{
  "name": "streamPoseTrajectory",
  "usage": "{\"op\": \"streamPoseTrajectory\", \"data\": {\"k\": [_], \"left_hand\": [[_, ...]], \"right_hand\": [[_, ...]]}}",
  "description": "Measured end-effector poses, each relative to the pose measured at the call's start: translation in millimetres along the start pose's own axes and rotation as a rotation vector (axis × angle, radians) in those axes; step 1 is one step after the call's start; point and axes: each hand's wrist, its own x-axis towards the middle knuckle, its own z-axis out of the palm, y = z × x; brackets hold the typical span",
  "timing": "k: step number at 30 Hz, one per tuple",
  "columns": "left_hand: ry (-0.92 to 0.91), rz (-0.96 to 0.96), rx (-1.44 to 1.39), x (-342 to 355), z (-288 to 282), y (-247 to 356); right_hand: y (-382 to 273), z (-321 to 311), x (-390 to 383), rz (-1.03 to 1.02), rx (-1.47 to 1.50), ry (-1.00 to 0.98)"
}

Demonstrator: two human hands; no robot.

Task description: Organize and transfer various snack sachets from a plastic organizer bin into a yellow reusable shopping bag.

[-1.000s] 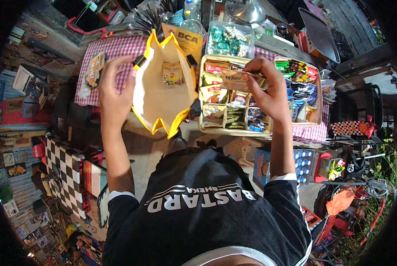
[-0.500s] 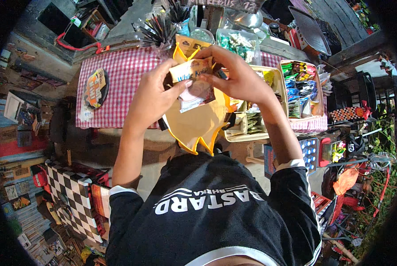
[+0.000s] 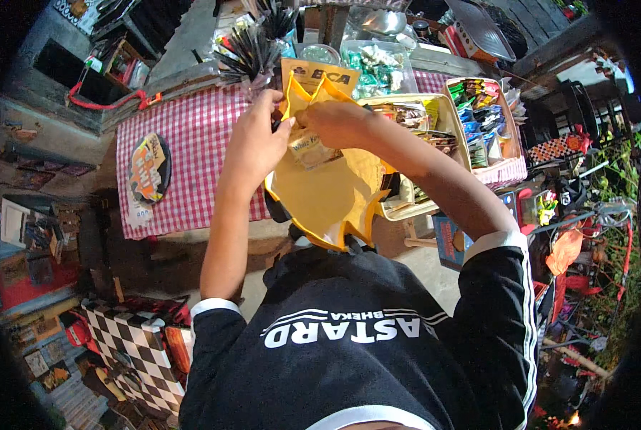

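From where I stood, the biggest thing was the bench (image 3: 198,154), covered in red-and-white checked cloth and running out to the left of and beyond the left grip (image 3: 254,143). Next came the yellow pleated bag (image 3: 327,204), its mouth gaping right under both grips. I took it for light and floppy, apt to fold in if pushed; its pleated rim seemed the best place to hold it. The left grip was curled at its far left rim, though I couldn't tell if it pinched anything. The divided cream tray (image 3: 415,212) of sachets lay to the right of the bag, below the right forearm, and a tan card (image 3: 343,74) stood just beyond the right grip (image 3: 335,123). Smallest was the tan coffee packet (image 3: 309,150), in the bag's mouth just below the right fingertips. It looked nearly weightless, thin and a bit slick, easily creased, and best taken by an edge. The right grip was bent over it, its fingertips too hidden to show whether they pinched it.

Half a second earlier, a tan packet had been held up between the two grips, its face plain to see; now the packet in view sat lower, partly covered by the right grip, which reached in over the rim.
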Motion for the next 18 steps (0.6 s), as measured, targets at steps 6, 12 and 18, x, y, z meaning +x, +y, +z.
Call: {"op": "streamPoseTrajectory", "data": {"k": [6, 12, 18], "left_hand": [[-0.027, -0.012, -0.11, 3.5, 6.6, -1.0], [0.013, 0.027, -0.093, 5.2, 7.5, -6.6], [-0.047, -0.033, -0.111, 4.2, 8.6, -8.1]], "right_hand": [[14.9, 65.5, 42.6, 0.163, 0.169, -0.071], [15.8, 103.2, 61.6, 0.289, 0.207, 0.033], [18.0, 120.3, 51.9, 0.331, 0.28, 0.115]]}}
